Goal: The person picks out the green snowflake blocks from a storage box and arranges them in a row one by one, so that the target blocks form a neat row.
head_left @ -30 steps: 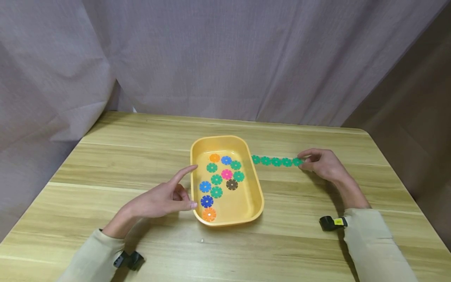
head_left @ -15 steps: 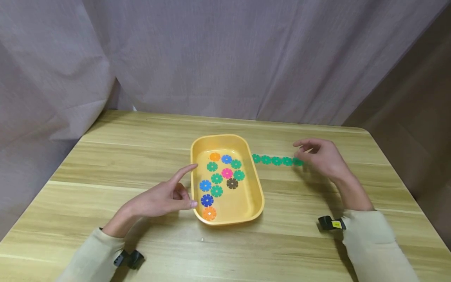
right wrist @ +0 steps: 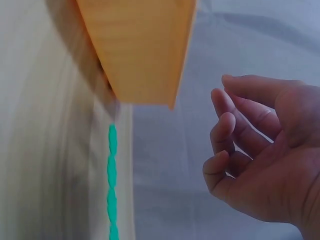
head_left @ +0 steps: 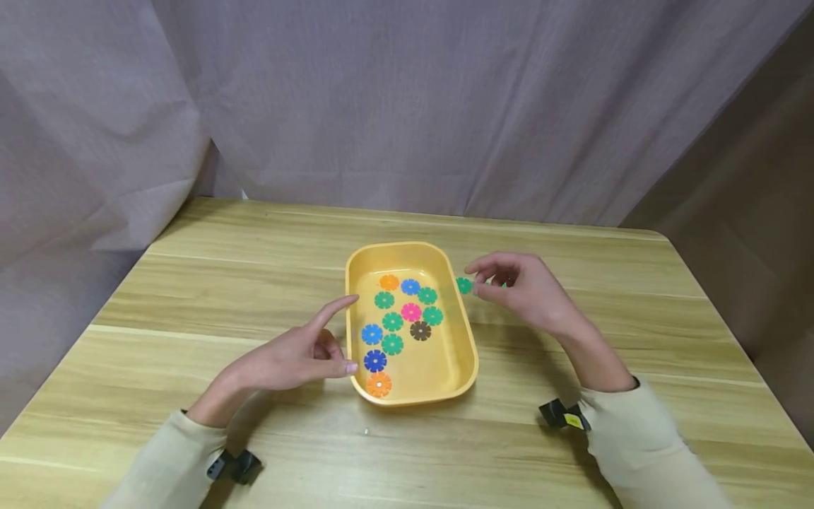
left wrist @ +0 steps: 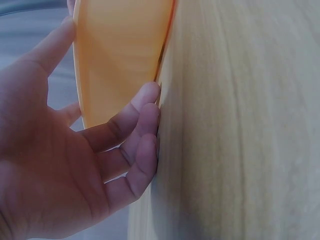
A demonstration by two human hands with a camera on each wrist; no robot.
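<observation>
A yellow tray (head_left: 467, 353) stands mid-table with flower-shaped plastic discs inside, such as a pink disc (head_left: 410, 312) and a dark blue disc (head_left: 374, 360). My left hand (head_left: 286, 362) rests at its left side, thumb and index fingertip at the rim; in the left wrist view the other fingers lie bent beside the wall. To the tray's right, a row of green discs (right wrist: 111, 172) runs along the table. Over that row is my right hand (head_left: 524, 290), fingers loosely bent and nothing between them. It hides most of the row in the head view.
Behind the wooden table (head_left: 286, 233) hangs a grey curtain (head_left: 356, 106). More discs lie in the tray, among them an orange disc (head_left: 379, 384) and a brown disc (head_left: 420, 331). A black wrist camera (head_left: 235, 466) sits on the left sleeve.
My right hand has let go of the right-end green disc, lifted, and moved left over the row to near the tray. The left hand stays at the rim.
</observation>
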